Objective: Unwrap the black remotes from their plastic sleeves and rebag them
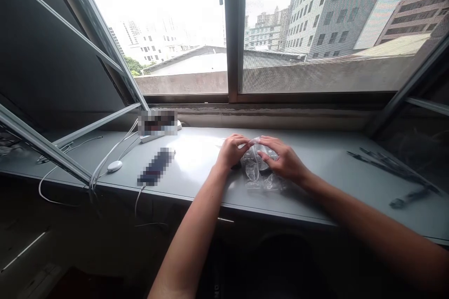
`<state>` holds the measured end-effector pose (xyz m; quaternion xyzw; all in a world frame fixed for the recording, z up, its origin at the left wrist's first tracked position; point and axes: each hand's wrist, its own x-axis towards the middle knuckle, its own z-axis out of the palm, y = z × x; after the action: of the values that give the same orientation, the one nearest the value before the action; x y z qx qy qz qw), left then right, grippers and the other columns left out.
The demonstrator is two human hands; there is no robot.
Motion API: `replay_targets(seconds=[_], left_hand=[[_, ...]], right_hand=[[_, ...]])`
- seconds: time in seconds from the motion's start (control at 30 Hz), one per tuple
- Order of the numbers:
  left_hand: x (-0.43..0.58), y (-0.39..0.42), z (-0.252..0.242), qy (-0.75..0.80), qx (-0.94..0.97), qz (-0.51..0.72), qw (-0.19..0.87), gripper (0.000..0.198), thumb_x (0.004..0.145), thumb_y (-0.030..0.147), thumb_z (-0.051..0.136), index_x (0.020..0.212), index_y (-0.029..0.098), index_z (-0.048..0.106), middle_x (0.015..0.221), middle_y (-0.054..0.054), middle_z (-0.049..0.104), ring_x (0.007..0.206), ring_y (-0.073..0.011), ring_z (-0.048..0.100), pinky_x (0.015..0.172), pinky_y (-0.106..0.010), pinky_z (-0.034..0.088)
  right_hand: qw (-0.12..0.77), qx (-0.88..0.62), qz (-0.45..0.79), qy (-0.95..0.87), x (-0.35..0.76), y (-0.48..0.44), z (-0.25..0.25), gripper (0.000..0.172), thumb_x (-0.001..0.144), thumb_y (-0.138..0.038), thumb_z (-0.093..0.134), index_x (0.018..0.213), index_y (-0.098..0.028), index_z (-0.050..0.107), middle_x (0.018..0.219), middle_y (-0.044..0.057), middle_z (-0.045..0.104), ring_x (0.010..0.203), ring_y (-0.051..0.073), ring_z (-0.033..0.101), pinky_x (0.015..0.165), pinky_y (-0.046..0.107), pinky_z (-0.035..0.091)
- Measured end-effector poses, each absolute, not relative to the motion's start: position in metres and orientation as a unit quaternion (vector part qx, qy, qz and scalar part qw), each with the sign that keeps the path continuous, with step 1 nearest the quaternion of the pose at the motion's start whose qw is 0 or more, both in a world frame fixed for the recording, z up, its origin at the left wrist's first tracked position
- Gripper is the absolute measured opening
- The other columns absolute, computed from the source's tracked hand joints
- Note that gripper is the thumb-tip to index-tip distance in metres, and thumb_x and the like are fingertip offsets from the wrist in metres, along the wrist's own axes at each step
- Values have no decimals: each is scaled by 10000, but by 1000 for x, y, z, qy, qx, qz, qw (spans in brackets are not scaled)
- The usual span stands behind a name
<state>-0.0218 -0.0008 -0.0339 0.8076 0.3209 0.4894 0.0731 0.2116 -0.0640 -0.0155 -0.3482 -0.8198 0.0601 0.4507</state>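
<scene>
Clear plastic bag (251, 173), dark item (250, 154) inside, lies on tabletop (196, 180) betw. L hand (232, 150) & R hand (285, 162). L pinches its top edge; R's at it too, can't tell if gripping. Step: prob. working that edge; next move calls for light, steady fingertips.

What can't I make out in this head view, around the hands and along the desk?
All in the head view:
Dark thing: full outline, obscured by the right hand and glare on the clear plastic.
Left hand: exact fingertip contact, too small.
Dark blue object: details, lost to pixelation.
Right forearm: far end, cut off by the picture's right edge.
</scene>
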Motion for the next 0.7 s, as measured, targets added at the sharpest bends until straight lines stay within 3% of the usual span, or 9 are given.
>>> replay_targets(seconds=[0.23, 0.37, 0.47, 0.57, 0.7], left_hand=[[-22, -1, -35, 312, 815, 482, 81, 135, 993, 224, 793, 1063, 283, 891, 1041, -49, 863, 987, -223, 776, 943, -376, 625], [-22, -3, -33, 310, 820, 472, 91, 119, 1008, 273, 786, 1057, 287, 894, 1036, -56, 864, 989, -225, 778, 956, -388, 627], [-22, -3, -33, 317, 818, 471, 87, 162, 957, 199, 826, 1081, 279, 890, 1054, -59, 863, 1007, -235, 779, 962, -399, 627], [-23, -2, -34, 340, 809, 474, 73, 266, 906, 128, 852, 1127, 275, 881, 1081, -60, 858, 1026, -246, 777, 977, -414, 624], [-24, -1, -35, 369, 790, 487, 60, 297, 919, 69, 809, 1116, 277, 884, 1084, -65, 854, 1049, -245, 770, 1019, -427, 613]], right_hand=[[445, -349, 76, -821, 213, -60, -20, 297, 1041, -319, 702, 1309, -289, 826, 1321, 65, 832, 1434, 364, 669, 1236, 601, 520], [437, -354, 79, -823, 213, -60, -21, 369, 1033, -315, 710, 1393, -284, 787, 1370, 75, 811, 1426, 363, 674, 1225, 610, 528], [431, -359, 75, -825, 214, -60, -20, 285, 1034, -320, 707, 1289, -282, 828, 1329, 87, 819, 1435, 369, 661, 1221, 629, 525], [436, -367, 74, -818, 214, -61, -18, 216, 1016, -334, 730, 1182, -274, 854, 1426, 112, 772, 1487, 386, 617, 1239, 649, 506], [449, -368, 68, -812, 213, -64, -15, 241, 1021, -342, 728, 1221, -268, 839, 1442, 118, 763, 1479, 375, 627, 1244, 631, 513]])
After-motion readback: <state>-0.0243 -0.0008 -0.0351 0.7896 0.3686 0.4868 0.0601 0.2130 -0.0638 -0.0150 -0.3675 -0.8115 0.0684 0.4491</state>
